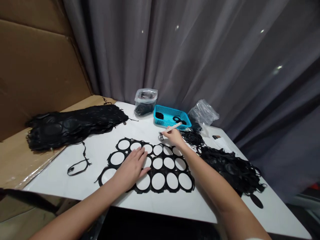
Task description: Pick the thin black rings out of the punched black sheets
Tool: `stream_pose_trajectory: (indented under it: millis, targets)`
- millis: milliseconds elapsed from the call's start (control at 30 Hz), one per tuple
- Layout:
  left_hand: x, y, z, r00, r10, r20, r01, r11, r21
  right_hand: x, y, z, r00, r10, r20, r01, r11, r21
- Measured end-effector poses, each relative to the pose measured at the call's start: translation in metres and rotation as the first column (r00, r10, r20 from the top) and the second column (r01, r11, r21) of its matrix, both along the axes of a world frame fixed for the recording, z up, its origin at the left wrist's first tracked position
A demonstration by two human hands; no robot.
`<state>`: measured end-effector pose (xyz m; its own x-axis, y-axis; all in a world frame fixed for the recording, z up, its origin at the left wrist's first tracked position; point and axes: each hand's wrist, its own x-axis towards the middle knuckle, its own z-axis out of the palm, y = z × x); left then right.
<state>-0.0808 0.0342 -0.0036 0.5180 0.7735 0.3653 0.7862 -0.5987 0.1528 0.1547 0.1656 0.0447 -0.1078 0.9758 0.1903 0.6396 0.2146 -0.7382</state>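
Note:
A black sheet (163, 172) with rows of round cut-out holes lies flat on the white table (100, 180). My left hand (135, 163) rests on it, fingers stretched out, palm down near its middle-left. Beyond the sheet's far edge, my right hand (173, 136) grips a slim white stick-like tool (177, 126), whose kind I cannot make out. A small tangle of black scraps (160, 136) is at the right fingertips; whether they are held or only touched is unclear. My right forearm hides part of the sheet's right side.
A blue basket (172, 110) holds black pieces. Near it stand a clear plastic tub (145, 101) and a plastic bag (203, 115). Stacked black sheets (77, 125) lie left; a black scrap heap (232, 170) lies right. A thin black loop (77, 168) sits front left.

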Motion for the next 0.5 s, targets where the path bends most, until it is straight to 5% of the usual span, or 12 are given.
stream_pose_trajectory:
  millis: [167, 500]
  targets:
    - [-0.015, -0.006, -0.007, 1.000, 0.013, 0.000, -0.013, 1.000, -0.025, -0.040, -0.049, -0.014, 0.951, 0.288, -0.116, -0.300, 0.949, -0.100]
    - [-0.013, -0.009, -0.011, 0.999, 0.031, 0.016, -0.029, 0.996, -0.082, -0.048, -0.075, -0.027, 0.952, 0.287, -0.103, -0.297, 0.950, -0.095]
